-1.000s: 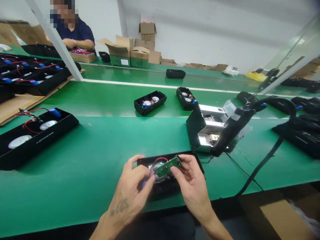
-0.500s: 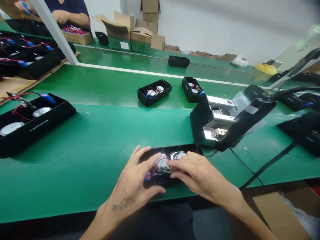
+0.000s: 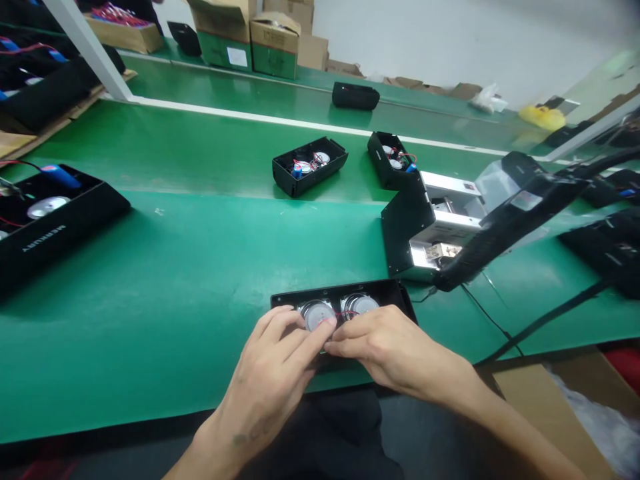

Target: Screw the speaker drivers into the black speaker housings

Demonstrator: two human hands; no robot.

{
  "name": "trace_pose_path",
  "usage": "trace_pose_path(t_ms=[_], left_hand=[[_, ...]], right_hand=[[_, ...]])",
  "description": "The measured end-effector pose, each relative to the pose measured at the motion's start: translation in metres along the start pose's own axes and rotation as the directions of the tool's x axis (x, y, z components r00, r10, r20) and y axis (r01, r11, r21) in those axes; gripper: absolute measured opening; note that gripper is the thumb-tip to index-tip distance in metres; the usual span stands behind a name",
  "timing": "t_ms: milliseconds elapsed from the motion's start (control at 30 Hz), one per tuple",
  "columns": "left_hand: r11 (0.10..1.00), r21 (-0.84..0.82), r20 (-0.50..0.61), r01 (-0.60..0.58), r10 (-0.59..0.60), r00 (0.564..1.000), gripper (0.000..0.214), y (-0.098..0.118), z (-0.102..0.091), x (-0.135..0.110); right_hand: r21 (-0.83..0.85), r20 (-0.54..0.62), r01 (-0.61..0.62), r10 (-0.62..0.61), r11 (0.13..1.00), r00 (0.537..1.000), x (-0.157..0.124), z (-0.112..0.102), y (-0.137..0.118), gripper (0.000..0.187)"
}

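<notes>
A black open speaker housing [image 3: 380, 291] lies at the near edge of the green bench [image 3: 200, 280]. Two round silver drivers [image 3: 315, 312] sit side by side inside it, with a bit of red wire between them. My left hand [image 3: 280, 363] and my right hand [image 3: 395, 350] rest on the housing's near half, fingertips meeting at the middle. The fingers of both hands are bunched and pressed down into the housing. What lies under them is hidden.
A black tool with a thick cable [image 3: 500, 230] leans on an open metal box [image 3: 430, 227] just right of the housing. Another open housing [image 3: 60, 223] sits at the left. Two more [image 3: 309, 165] lie on the belt behind. Cardboard boxes [image 3: 250, 33] stand at the back.
A second ago both hands held a green circuit board above the housing. They lowered it inside, and it is now hidden under the fingers. The view has tilted downward.
</notes>
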State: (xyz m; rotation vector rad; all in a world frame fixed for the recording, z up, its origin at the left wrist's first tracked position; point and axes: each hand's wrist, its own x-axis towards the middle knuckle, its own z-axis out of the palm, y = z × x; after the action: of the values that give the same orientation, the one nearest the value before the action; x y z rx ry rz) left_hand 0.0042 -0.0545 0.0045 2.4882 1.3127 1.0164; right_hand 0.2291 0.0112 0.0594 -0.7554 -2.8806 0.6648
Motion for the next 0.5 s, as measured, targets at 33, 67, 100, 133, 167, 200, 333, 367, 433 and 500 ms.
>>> trace_pose_path(t_ms=[33,67,100,133,167,200,333,367,433,500], left_hand=[[1.0,0.006,0.005,0.0,0.0,1.0,0.059,0.0,0.0,0.0],[1.0,0.01,0.011,-0.001,0.0,1.0,0.057,0.001,0.0,0.001],[1.0,0.013,0.019,0.0,0.0,1.0,0.056,0.001,-0.001,0.001],[1.0,0.014,0.026,0.002,-0.002,1.0,0.055,0.001,-0.001,0.001],[1.0,0.014,0.032,0.001,-0.002,0.999,0.054,0.001,-0.001,0.002],[1.0,0.014,0.04,0.001,-0.002,0.999,0.053,0.001,-0.002,0.002],[1.0,0.024,0.06,-0.004,0.003,0.998,0.052,0.0,-0.001,0.004],[1.0,0.024,0.062,-0.005,0.004,0.998,0.052,0.0,-0.001,0.004],[1.0,0.023,0.059,-0.005,0.003,0.998,0.05,0.0,-0.001,0.004],[1.0,0.021,0.058,-0.003,0.002,0.998,0.048,0.0,-0.001,0.005]], right_hand=[[0.034,0.021,0.01,-0.011,0.999,1.0,0.002,-0.002,0.002,0.038],[0.062,0.041,0.018,-0.021,0.998,0.999,0.003,-0.005,0.004,0.038],[0.082,0.055,0.026,-0.03,0.996,0.998,0.004,-0.007,0.005,0.039],[0.095,0.061,0.034,-0.04,0.995,0.997,0.005,-0.008,0.007,0.039],[0.101,0.059,0.043,-0.049,0.994,0.997,0.005,-0.008,0.008,0.04],[0.101,0.053,0.052,-0.057,0.994,0.997,0.004,-0.008,0.01,0.04],[0.05,0.037,0.074,-0.076,0.996,0.996,0.001,-0.005,0.012,0.041],[0.03,0.042,0.076,-0.077,0.997,0.996,0.001,-0.005,0.012,0.041],[-0.005,0.064,0.079,-0.079,0.997,0.995,0.001,-0.008,0.01,0.041],[-0.006,0.092,0.085,-0.085,0.996,0.992,0.002,-0.011,0.007,0.04]])
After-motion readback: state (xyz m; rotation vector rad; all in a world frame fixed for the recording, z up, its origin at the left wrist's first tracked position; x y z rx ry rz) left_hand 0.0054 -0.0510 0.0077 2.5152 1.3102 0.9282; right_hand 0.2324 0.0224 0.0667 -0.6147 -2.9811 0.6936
